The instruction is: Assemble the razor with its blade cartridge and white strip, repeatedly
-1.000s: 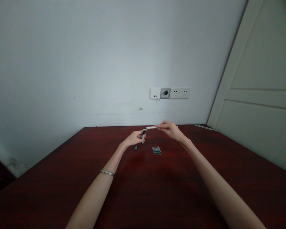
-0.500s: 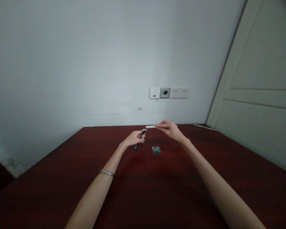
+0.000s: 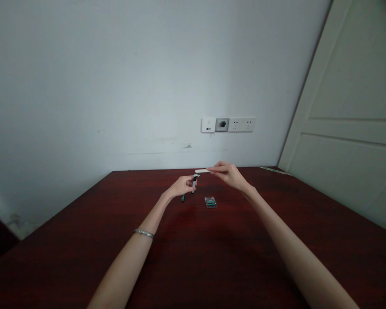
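Observation:
My left hand (image 3: 181,186) is closed around the handle of a small razor (image 3: 194,183), grey and black with a pale head at the top, held upright. My right hand (image 3: 228,175) pinches a flat white stick (image 3: 202,171) between thumb and fingers. The stick points left, its free end close above the razor's head; whether the two touch I cannot tell. Below my left hand lies a small dark-green piece (image 3: 182,198) on the table. A clear plastic case (image 3: 210,202) with green parts in it lies between and nearer than the hands.
The dark red wooden table (image 3: 186,266) runs back to a pale wall (image 3: 116,86). Sockets and switches (image 3: 241,125) are set in the wall. A white panelled door (image 3: 350,111) leans in at the right, with a thin strip (image 3: 275,171) on the table near it.
The white stick has shifted slightly left, its end now over the razor's head. The razor has barely moved, and both hands keep their grip.

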Demonstrator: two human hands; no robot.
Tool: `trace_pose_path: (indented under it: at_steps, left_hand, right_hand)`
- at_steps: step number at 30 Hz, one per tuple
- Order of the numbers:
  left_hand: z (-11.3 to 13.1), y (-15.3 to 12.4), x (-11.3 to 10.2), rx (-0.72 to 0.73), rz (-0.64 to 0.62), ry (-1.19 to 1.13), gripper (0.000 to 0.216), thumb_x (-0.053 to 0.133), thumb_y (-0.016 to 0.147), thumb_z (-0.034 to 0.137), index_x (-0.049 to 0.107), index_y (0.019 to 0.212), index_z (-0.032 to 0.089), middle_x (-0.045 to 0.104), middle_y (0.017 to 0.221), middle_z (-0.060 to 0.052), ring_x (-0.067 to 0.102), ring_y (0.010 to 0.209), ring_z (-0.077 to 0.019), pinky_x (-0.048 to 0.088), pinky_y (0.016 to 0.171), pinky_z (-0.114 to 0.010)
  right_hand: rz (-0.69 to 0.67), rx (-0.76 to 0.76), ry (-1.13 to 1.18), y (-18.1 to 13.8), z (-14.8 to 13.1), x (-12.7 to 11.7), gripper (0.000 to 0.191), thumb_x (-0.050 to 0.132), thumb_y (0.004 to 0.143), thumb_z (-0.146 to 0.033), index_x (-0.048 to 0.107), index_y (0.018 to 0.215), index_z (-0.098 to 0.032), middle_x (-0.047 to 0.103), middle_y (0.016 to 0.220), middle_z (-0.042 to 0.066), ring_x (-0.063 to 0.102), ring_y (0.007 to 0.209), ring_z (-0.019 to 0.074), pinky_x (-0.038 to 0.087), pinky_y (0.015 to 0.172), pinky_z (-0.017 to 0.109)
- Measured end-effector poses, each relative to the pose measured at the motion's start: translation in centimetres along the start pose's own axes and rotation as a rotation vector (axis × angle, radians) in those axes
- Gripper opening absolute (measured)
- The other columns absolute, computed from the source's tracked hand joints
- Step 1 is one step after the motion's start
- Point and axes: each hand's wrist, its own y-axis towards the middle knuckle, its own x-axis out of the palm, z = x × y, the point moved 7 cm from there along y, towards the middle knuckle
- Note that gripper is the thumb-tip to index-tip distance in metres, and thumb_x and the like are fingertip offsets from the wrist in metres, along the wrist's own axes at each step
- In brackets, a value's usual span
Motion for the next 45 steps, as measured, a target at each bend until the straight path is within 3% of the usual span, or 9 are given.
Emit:
trace_pose_path:
  at_steps: [4, 12, 19, 28, 36, 45]
  left_hand:
    - [-0.2, 0.3, -0.1, -0.013, 0.022, 0.017, 0.015, 0.062, 0.063, 0.014, 0.055, 0.076, 0.011, 0.061, 0.069, -0.002, 0.058, 0.064, -0.0116, 0.045, 0.062, -0.023]
    - [0.0, -0.1, -0.4, 0.003, -0.012, -0.015, 0.018, 0.062, 0.064, 0.016, 0.056, 0.080, 0.011, 0.061, 0.070, -0.003, 0.058, 0.063, -0.0115, 0.045, 0.063, -0.024]
    - [-0.6, 0.4, 0.0, -0.007, 0.003, 0.033, 0.015, 0.060, 0.063, 0.014, 0.057, 0.077, 0.011, 0.061, 0.069, -0.002, 0.057, 0.064, -0.0121, 0.044, 0.063, -0.024]
    - [-0.1, -0.2, -0.2, 0.002, -0.013, 0.007, 0.011, 0.059, 0.062, 0.013, 0.056, 0.073, 0.011, 0.061, 0.069, -0.002, 0.056, 0.064, -0.0113, 0.044, 0.063, -0.024]
    - [-0.5, 0.3, 0.0, -0.010, -0.009, 0.025, 0.013, 0.059, 0.062, 0.014, 0.058, 0.074, 0.010, 0.061, 0.067, -0.001, 0.055, 0.062, -0.0106, 0.043, 0.062, -0.023]
    - [0.0, -0.2, -0.3, 0.006, -0.021, -0.012, 0.011, 0.059, 0.061, 0.014, 0.058, 0.071, 0.010, 0.059, 0.068, -0.001, 0.054, 0.062, -0.0101, 0.043, 0.063, -0.024]
  right_hand:
    - [-0.027, -0.009, 0.014, 0.2, -0.9, 0.8, 0.026, 0.053, 0.084, -0.029, 0.067, 0.106, -0.027, 0.060, 0.084, 0.004, 0.055, 0.072, 0.0131, 0.043, 0.067, 0.025]
    - [-0.039, 0.039, 0.063, -0.2, 0.2, 0.5, 0.026, 0.054, 0.083, -0.032, 0.068, 0.104, -0.026, 0.060, 0.081, 0.004, 0.055, 0.070, 0.0128, 0.043, 0.066, 0.026]
    - [-0.056, 0.012, 0.069, 0.2, -1.1, 1.0, 0.026, 0.053, 0.083, -0.030, 0.067, 0.104, -0.025, 0.060, 0.082, 0.004, 0.055, 0.070, 0.0127, 0.042, 0.065, 0.025]
    - [-0.056, 0.041, 0.093, -0.2, 0.3, 0.5, 0.025, 0.055, 0.082, -0.032, 0.069, 0.102, -0.024, 0.061, 0.083, 0.005, 0.055, 0.070, 0.0133, 0.042, 0.067, 0.026]
    - [-0.091, 0.017, 0.172, 0.2, 0.0, 1.8, 0.027, 0.056, 0.082, -0.033, 0.068, 0.103, -0.023, 0.061, 0.083, 0.005, 0.056, 0.071, 0.0139, 0.043, 0.067, 0.026]
    - [-0.057, 0.054, 0.203, -0.3, 1.0, 0.9, 0.028, 0.056, 0.081, -0.036, 0.068, 0.104, -0.024, 0.061, 0.082, 0.005, 0.056, 0.072, 0.0146, 0.043, 0.068, 0.028]
